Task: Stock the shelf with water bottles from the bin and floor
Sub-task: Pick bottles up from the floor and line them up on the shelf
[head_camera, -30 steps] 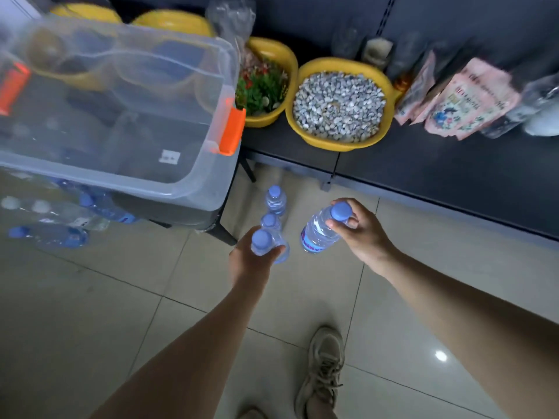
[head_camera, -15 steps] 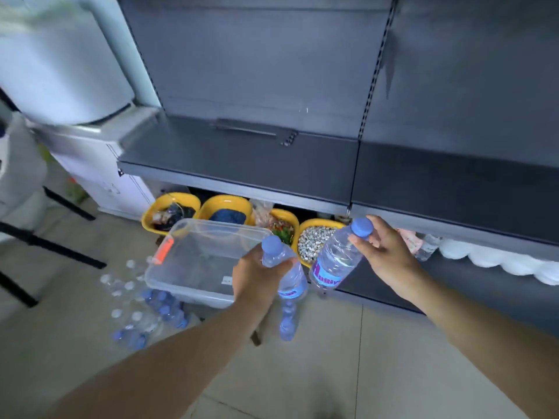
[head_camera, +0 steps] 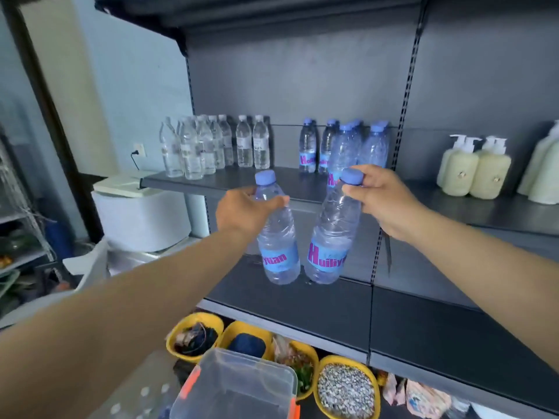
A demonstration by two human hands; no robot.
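Precariously, the left hand is gripping one clear blue-capped water bottle by the shoulder while the right hand is pinching another blue-capped bottle at its cap, which could slip, or topple the blue-capped bottles standing on the far dark metal shelf.

Your left hand hides part of its bottle's neck; the clear bin is cut off below you.

two cream pump bottles stand side by side on the right of the upper shelf. four yellow bowls sit in a row under the lowest shelf: one of tangled cords, one of something blue, one of greenery, one of gravel. packets lie right of them. a white appliance stands at left.
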